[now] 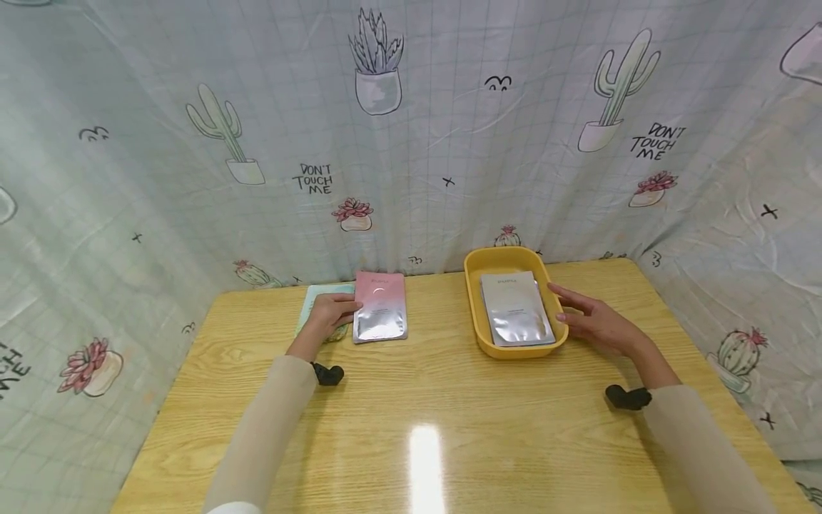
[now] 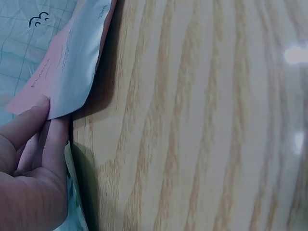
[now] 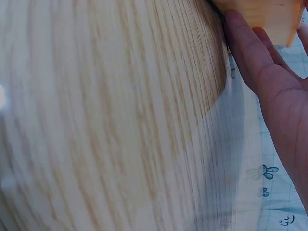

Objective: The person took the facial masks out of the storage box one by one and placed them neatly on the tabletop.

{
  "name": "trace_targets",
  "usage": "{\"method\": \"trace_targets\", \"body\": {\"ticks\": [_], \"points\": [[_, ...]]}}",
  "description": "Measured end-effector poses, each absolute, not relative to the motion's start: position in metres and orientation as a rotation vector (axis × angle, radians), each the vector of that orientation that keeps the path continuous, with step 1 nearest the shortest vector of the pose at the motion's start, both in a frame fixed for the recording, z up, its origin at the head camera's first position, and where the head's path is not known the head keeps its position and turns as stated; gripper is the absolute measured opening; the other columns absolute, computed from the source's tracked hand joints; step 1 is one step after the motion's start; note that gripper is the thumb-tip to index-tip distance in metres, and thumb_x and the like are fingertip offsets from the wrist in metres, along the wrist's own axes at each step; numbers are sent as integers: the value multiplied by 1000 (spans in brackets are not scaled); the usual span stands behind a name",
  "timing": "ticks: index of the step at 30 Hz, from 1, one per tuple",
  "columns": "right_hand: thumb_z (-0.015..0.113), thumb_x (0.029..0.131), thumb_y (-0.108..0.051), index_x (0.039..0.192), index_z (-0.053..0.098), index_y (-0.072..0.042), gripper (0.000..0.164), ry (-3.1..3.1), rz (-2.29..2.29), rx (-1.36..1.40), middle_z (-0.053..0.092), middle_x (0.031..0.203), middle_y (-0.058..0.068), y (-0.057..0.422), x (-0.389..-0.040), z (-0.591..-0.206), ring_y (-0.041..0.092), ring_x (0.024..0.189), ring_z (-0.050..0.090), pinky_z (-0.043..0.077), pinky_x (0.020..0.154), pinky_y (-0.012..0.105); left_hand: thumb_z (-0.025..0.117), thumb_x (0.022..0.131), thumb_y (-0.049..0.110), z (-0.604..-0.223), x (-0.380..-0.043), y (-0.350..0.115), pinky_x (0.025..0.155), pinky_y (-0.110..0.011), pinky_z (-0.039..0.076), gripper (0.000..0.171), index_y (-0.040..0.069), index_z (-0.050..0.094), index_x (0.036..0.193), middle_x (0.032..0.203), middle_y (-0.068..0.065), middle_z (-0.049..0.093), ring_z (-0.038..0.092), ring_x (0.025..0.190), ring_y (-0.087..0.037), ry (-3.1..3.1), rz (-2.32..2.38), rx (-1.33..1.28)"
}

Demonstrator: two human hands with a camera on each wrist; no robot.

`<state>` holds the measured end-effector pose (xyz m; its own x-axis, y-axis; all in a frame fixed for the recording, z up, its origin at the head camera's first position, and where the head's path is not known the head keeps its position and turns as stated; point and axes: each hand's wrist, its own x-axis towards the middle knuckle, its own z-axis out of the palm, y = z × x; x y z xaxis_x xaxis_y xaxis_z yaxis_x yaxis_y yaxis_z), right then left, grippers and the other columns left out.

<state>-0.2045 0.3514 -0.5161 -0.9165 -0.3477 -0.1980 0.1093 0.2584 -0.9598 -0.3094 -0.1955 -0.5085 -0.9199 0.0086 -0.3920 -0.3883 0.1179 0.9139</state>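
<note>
A pale cloth hangs close behind the bench, printed with a grid, potted cacti and the words "DON'T TOUCH ME"; its folds also run down both sides. Near the cloth, a mint-green sachet lies flat, mostly hidden under the left hand. That hand's grip is closed on the edge of a pink-and-silver sachet just beside it, thumb on top and fingers beneath; the left wrist view shows that edge raised, with a shadow on the wood. To the right, well apart, stands a yellow tray with rounded corners and a smooth wall, apparently plastic, which encloses a white-and-silver sachet. The right hand blocks part of the tray's right side; its grip is loose, fairly straight fingers touching the outer wall. Both tinted sachets are thin, flat rectangles; the pink one fades into shiny foil, and the one in the tray has a similar metallic gleam. The bench has yellowish wood grain and a glossy surface with a bright streak of reflected light. Beige sleeves cover the forearms, with a black wrist mount at each cuff.
</note>
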Motion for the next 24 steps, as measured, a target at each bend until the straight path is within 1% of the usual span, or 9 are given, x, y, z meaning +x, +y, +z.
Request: {"method": "trace_targets", "body": {"ticks": [4, 8, 10, 14, 16, 18, 21, 24], "points": [[58, 106, -27, 164, 20, -24, 70, 2162, -1708, -215, 14, 166, 23, 352, -205, -517, 44, 148, 23, 51, 99, 24, 74, 93, 3, -509, -307, -193, 75, -26, 61, 38, -6, 66, 129, 108, -14, 75, 73, 81, -11, 2161, 1861, -360], [59, 106, -27, 164, 21, -24, 70, 2153, -1717, -211, 15, 166, 21, 351, -205, -516, 42, 147, 24, 51, 99, 26, 75, 92, 3, -506, -305, -192, 79, -29, 61, 37, -6, 67, 127, 115, -20, 73, 75, 86, -15, 2197, 1838, -339], [59, 106, -26, 164, 21, -24, 70, 2151, -1717, -212, 14, 166, 21, 351, -204, -516, 42, 147, 24, 51, 100, 26, 75, 92, 2, -502, -304, -192, 84, -32, 60, 37, -7, 67, 127, 119, -23, 71, 75, 91, -19, 2214, 1818, -307], [59, 105, -26, 164, 21, -24, 70, 2156, -1713, -213, 15, 166, 21, 351, -205, -515, 43, 148, 24, 51, 100, 26, 71, 94, 1, -491, -303, -194, 90, -41, 59, 34, -11, 66, 126, 121, -29, 68, 73, 101, -32, 2307, 1747, -207], [59, 106, -26, 164, 21, -24, 69, 2161, -1710, -220, 15, 166, 21, 351, -206, -515, 42, 147, 25, 51, 100, 26, 70, 95, 1, -485, -303, -195, 91, -43, 58, 32, -12, 66, 124, 121, -30, 67, 72, 103, -36, 2396, 1684, -161], [58, 106, -26, 164, 21, -24, 69, 2158, -1710, -226, 15, 166, 20, 351, -206, -515, 39, 146, 28, 51, 99, 25, 70, 96, 3, -479, -304, -196, 90, -43, 59, 31, -11, 67, 123, 122, -29, 67, 71, 104, -38, 2509, 1579, -95], [57, 106, -25, 164, 21, -24, 68, 2151, -1710, -238, 15, 166, 21, 353, -206, -516, 30, 143, 34, 51, 99, 24, 70, 96, 6, -469, -305, -191, 89, -42, 59, 31, -8, 69, 123, 126, -26, 66, 70, 107, -37, 2654, 1373, 36], [57, 107, -24, 164, 20, -23, 68, 2141, -1716, -237, 14, 166, 21, 354, -206, -517, 19, 138, 39, 51, 98, 24, 71, 96, 9, -458, -304, -175, 86, -40, 60, 30, -5, 71, 123, 123, -23, 69, 69, 107, -35, 2753, 1181, 215]]}}
